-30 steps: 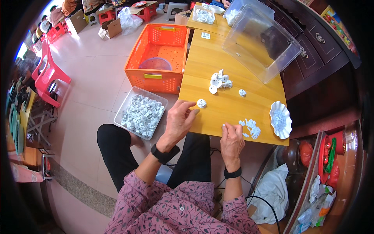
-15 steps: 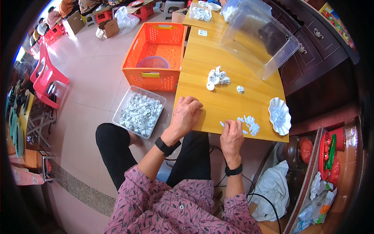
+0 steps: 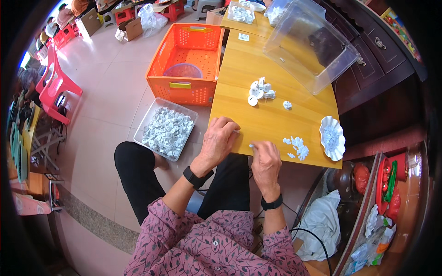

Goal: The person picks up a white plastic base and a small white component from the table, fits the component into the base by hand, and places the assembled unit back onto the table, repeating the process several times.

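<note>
At the near left edge of the yellow table, my left hand [image 3: 218,141] is closed, its fingertips pinching a small white part that is mostly hidden. My right hand [image 3: 267,164] pinches a tiny pale blue plastic piece [image 3: 251,146] over the table's front edge, a short gap away from the left. To its right lies a loose pile of pale blue pieces [image 3: 301,150]. More of them fill a white scalloped dish [image 3: 340,146] by the right edge. Farther back stand a cluster of white round plastic parts [image 3: 260,92] and a single white part [image 3: 287,105].
A clear tub [image 3: 166,130] full of white parts rests on the floor at left, before an orange crate [image 3: 182,87] holding a purple basket. A large clear bin [image 3: 313,60] lies tipped on the table. A pink chair [image 3: 57,87] stands far left; dark drawers [image 3: 368,55] border the right.
My right hand has moved left, away from the pale blue pile and closer to my left hand, with a tiny piece at its fingertips. My left hand has barely moved.
</note>
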Demonstrator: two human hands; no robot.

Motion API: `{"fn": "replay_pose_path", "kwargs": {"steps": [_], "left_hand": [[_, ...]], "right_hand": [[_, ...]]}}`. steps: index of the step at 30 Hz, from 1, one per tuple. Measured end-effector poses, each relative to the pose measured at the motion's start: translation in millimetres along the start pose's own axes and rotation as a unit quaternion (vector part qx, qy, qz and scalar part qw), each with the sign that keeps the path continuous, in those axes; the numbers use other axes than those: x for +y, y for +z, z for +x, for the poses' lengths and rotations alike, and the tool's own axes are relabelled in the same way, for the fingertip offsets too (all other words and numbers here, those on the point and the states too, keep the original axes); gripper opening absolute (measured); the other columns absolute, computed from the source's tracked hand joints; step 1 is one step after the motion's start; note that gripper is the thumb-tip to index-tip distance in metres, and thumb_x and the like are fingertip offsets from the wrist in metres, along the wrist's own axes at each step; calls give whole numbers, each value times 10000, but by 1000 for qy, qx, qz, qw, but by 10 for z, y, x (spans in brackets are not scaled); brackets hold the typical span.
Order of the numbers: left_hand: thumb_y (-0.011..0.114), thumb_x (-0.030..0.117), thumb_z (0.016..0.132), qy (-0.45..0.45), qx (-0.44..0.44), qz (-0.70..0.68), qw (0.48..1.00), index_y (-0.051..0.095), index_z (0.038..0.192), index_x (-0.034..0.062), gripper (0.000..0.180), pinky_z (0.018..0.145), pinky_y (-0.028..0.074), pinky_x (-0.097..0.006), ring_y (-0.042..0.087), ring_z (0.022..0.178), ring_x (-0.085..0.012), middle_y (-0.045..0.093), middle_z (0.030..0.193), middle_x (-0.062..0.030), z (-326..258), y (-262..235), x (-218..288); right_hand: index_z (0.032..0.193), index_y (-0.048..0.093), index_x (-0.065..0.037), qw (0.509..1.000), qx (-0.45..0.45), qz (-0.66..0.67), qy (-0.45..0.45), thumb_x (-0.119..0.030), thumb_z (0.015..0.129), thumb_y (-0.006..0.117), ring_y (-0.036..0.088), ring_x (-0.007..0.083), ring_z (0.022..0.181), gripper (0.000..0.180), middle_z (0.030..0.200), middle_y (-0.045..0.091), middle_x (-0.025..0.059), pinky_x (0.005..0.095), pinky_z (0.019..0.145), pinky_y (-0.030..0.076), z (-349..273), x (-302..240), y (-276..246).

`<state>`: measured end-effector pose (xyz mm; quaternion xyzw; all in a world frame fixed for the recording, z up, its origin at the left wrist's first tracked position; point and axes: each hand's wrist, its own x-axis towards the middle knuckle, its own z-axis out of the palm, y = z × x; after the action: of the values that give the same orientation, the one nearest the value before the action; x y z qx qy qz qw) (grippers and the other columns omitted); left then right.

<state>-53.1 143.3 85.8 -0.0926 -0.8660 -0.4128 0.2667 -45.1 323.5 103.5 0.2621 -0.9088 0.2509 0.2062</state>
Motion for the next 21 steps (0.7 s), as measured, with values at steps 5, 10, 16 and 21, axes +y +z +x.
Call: {"fn": "replay_pose_path", "kwargs": {"steps": [5,10,16,21], "left_hand": [[687,9,789,-4,12,-8,1000,645,912,30,132,788,485,-400,590,907,-318,613,932,-106,-14,-5,-1],[679,9,787,-2,21,-18,1000,641,923,44,145,786,474,-411,561,895,-329,591,928,-120,-30,19,-25],[693,28,788,1,31,-18,999,642,913,48,137,776,476,-411,566,887,-326,593,919,-114,-30,23,-14],[692,31,791,-4,27,-14,1000,643,912,48,131,773,477,-411,568,889,-325,594,915,-114,-40,12,-8]], "right_hand": [[1003,651,-32,997,40,-12,67,-30,846,649,596,317,863,157,883,587,120,417,789,478,-110,-11,8],[1047,662,-19,999,-12,-35,26,-118,838,703,585,308,894,235,953,564,114,419,780,469,-136,-143,-19],[1079,671,-4,998,-26,-58,13,-188,804,756,577,286,892,341,985,547,106,407,757,454,-156,-198,-23],[1041,680,-10,998,-20,-49,13,-140,771,775,579,278,885,314,979,550,100,403,753,454,-184,-189,-10]]}}
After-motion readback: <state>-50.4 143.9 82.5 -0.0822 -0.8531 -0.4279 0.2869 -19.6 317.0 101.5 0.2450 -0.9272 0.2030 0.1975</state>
